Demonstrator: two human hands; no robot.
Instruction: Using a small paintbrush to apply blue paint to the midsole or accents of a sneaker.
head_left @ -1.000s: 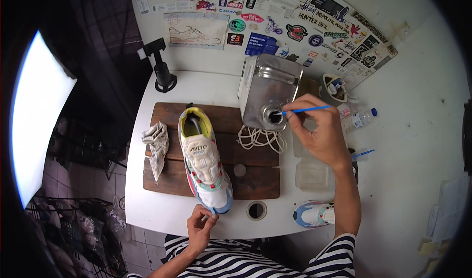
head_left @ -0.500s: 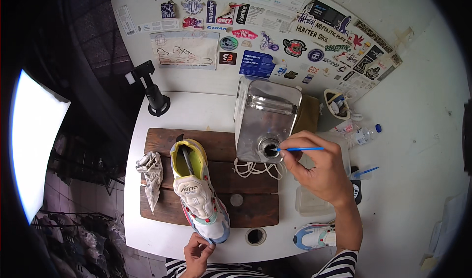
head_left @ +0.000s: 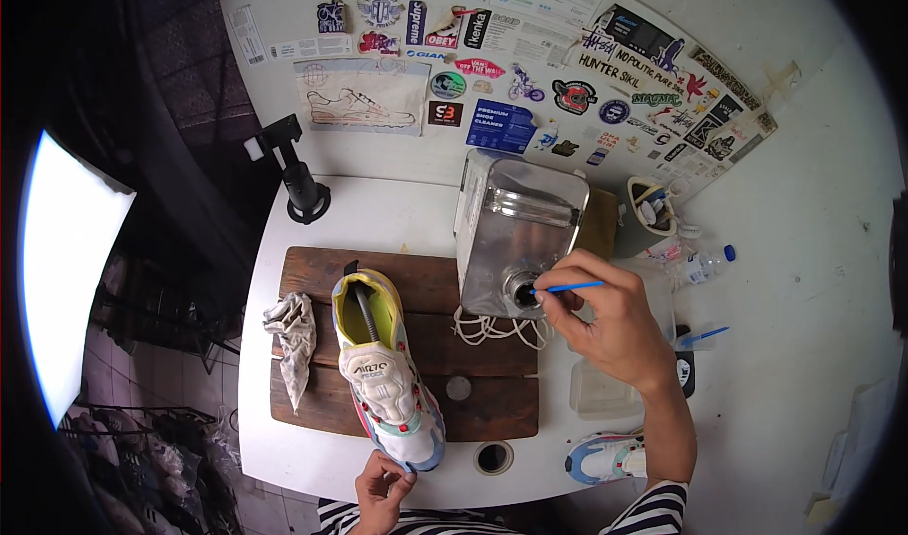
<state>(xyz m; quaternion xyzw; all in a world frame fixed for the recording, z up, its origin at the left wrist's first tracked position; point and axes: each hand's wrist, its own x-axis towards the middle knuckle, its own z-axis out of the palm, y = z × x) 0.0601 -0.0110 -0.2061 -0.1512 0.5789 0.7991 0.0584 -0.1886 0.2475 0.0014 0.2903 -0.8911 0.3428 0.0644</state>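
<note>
A sneaker (head_left: 388,374), white with blue, yellow and red parts, sits on a dark slatted wooden board (head_left: 492,379), its toe toward me and over the board's near edge. My left hand (head_left: 381,488) pinches that toe between thumb and fingers. Behind the board's right part stands a square metal can (head_left: 515,242) with its round mouth uncovered. Over the mouth, my right hand (head_left: 605,322) grips a thin blue paintbrush (head_left: 575,287). The brush's tip is at the opening and its very end is hidden there. Inside the shoe shows a spring-like shoe tree (head_left: 364,313).
A crumpled cloth (head_left: 295,346) lies on the board's left edge, white laces (head_left: 497,329) beside the can. To the right are a clear plastic tray (head_left: 605,393), a second sneaker (head_left: 605,457), another blue brush (head_left: 705,336) and a plastic bottle (head_left: 709,263). A black stand (head_left: 303,190) rises at back left.
The blue paintbrush has tilted slightly and its handle end has shifted left, with the tip still at the can's mouth. My left hand stays on the sneaker's toe. The whole view has shifted a little.
</note>
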